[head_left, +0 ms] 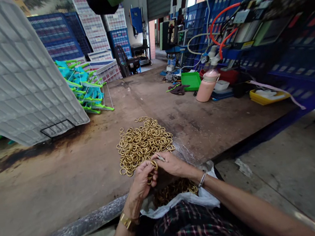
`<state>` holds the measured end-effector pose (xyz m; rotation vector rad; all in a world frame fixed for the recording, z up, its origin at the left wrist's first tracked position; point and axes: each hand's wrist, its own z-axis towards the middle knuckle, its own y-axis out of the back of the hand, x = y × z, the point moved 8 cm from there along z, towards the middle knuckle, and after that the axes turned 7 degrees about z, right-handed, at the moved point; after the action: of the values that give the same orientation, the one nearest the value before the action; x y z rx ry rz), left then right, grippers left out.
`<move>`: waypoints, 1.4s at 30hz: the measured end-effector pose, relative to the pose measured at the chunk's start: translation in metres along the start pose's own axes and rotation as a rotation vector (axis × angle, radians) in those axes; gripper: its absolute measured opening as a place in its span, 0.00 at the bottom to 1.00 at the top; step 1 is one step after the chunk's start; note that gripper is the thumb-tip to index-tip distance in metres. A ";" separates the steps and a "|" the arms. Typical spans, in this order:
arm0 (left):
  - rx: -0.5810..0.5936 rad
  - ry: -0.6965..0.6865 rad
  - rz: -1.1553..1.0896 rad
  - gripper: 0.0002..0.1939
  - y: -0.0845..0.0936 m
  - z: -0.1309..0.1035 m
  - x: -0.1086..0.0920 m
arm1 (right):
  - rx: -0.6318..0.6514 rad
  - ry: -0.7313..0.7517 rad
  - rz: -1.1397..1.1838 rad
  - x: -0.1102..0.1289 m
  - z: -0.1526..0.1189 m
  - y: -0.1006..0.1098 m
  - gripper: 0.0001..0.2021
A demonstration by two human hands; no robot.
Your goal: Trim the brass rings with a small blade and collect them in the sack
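Note:
My left hand [143,177] is closed around a few brass-coloured rings [150,177], at the table's front edge. One ring stands up between its thumb and fingers. Close beside it, my right hand [167,163] pinches a small, slim grey metal tool [160,157] whose exact kind I cannot make out. Its tip lies near the held ring; whether they touch is unclear. Just beyond both hands a heap of brass rings [143,140] spreads over the brown tabletop. Below my wrists, a white sack [181,198] in my lap holds more rings [175,191].
A large pale ribbed panel [20,73] leans at the left, with green and teal hangers [87,88] behind it. Toward the right stand a pink bottle [207,87], a green tray [191,81], a yellow tray [268,96] and a machine with orange hoses [216,22].

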<state>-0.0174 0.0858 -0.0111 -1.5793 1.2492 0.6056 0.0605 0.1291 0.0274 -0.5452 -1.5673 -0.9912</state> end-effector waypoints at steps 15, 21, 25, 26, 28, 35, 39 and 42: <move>-0.152 -0.027 -0.077 0.12 0.011 0.002 0.001 | -0.231 0.003 -0.143 0.000 -0.002 0.019 0.05; -0.104 0.023 -0.073 0.12 0.005 0.000 -0.001 | -0.167 0.045 -0.146 0.009 0.000 0.017 0.07; -0.105 0.020 -0.040 0.16 0.007 0.001 -0.001 | -0.086 0.039 -0.150 0.013 0.002 0.012 0.08; -0.088 0.019 -0.040 0.17 0.006 0.002 -0.001 | -0.081 0.035 -0.132 0.014 0.003 0.012 0.09; -0.059 0.034 -0.069 0.18 0.004 0.002 0.002 | -0.094 0.021 -0.072 0.013 0.006 0.011 0.09; -0.027 0.286 -0.306 0.09 -0.006 0.002 0.026 | -0.175 -0.008 0.006 0.005 0.012 0.011 0.07; -0.027 0.349 -0.494 0.07 -0.011 0.001 0.029 | -0.124 -0.008 0.013 0.006 0.008 0.007 0.08; -0.033 0.364 -0.522 0.07 -0.011 -0.001 0.027 | -0.092 0.009 0.009 0.005 0.005 0.005 0.08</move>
<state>0.0022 0.0731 -0.0293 -2.0041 1.0146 0.0043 0.0598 0.1349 0.0338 -0.6102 -1.5162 -1.0616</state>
